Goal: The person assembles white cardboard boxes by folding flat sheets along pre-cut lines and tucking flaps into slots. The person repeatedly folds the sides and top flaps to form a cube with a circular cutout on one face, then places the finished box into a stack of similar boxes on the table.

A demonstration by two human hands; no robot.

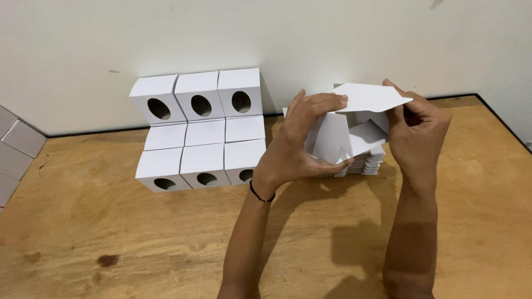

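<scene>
Both hands hold one white cardboard box that is partly folded, raised above the wooden table. My left hand grips its left side, thumb below and fingers over the top. My right hand pinches the right side and the raised top flap. Under the box lies a stack of flat white box blanks.
Several finished white boxes with oval holes stand stacked against the white wall at the back left. A grey tiled surface shows at the far left. The table's right edge runs near my right hand.
</scene>
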